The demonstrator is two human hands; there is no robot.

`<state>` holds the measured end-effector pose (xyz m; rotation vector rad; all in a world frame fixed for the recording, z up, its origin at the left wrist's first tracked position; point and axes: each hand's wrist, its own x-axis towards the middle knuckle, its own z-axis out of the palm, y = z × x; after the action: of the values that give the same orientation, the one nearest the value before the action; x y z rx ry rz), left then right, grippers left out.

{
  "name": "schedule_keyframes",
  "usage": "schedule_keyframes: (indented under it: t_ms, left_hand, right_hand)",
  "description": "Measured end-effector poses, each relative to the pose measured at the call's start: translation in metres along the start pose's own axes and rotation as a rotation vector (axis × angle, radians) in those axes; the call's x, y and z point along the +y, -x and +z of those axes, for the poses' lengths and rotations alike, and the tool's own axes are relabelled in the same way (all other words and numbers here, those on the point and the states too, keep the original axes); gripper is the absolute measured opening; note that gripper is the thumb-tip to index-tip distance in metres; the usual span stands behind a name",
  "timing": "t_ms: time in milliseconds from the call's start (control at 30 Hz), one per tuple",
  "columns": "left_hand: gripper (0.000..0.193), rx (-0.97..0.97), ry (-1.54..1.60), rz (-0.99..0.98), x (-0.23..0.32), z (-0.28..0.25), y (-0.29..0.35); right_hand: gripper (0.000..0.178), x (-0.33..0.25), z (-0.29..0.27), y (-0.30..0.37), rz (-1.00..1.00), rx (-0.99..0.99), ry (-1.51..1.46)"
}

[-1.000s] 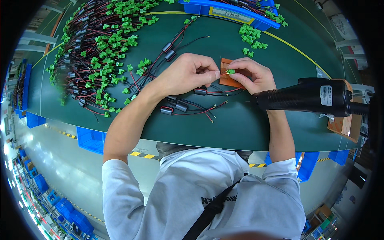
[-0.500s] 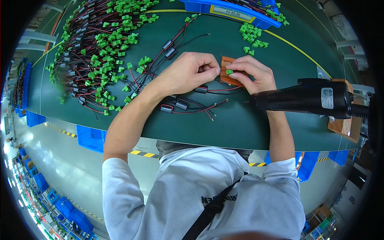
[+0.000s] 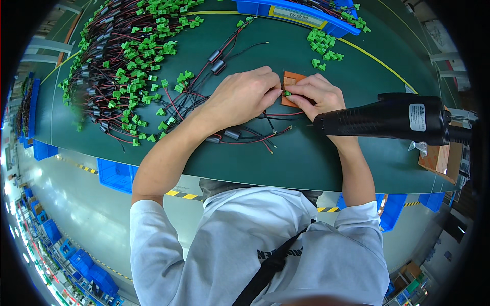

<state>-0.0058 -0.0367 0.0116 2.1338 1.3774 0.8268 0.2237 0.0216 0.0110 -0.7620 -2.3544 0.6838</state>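
Observation:
My right hand [image 3: 322, 96] pinches a small green terminal block [image 3: 287, 93] between thumb and fingertips, over a small orange-brown block [image 3: 289, 80] on the table. The left hand [image 3: 247, 93] is closed, its thumb and forefinger meeting right beside the terminal block; what they pinch is hidden. Red and black wires [image 3: 288, 113] run out from under the left hand. Below it lie more wires with dark cylindrical cores [image 3: 232, 133] and bare ends. A black electric screwdriver [image 3: 377, 120] extends across, above my right wrist, its tip pointing left.
A large heap of wire leads with green connectors [image 3: 127, 66] covers the table's left side. Loose green connectors [image 3: 320, 42] lie near a blue bin [image 3: 301, 16] at the far edge. A cardboard box [image 3: 438, 160] stands at the right, on the green tabletop [image 3: 265, 171].
My hands have come closer together, bringing the terminal block slightly left to the left fingertips. The left hand now covers a dark core that showed before. The screwdriver has shifted a little up and left.

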Motion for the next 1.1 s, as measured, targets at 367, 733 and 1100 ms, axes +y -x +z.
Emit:
schedule_keyframes:
  t_ms: [367, 733, 1100]
  left_hand:
    - [0.015, -0.049, -0.028, -0.022, -0.004, 0.003, -0.005]
    - [0.016, -0.053, -0.069, -0.037, -0.007, 0.006, -0.005]
    - [0.018, -0.043, -0.062, -0.054, -0.005, 0.007, -0.005]
  right_hand:
    - [0.035, 0.015, -0.027, -0.002, 0.064, -0.006, -0.304]
    - [0.044, -0.052, -0.041, -0.023, -0.183, 0.506, -0.926]
    - [0.015, -0.059, -0.018, -0.053, -0.070, 0.505, -0.858]
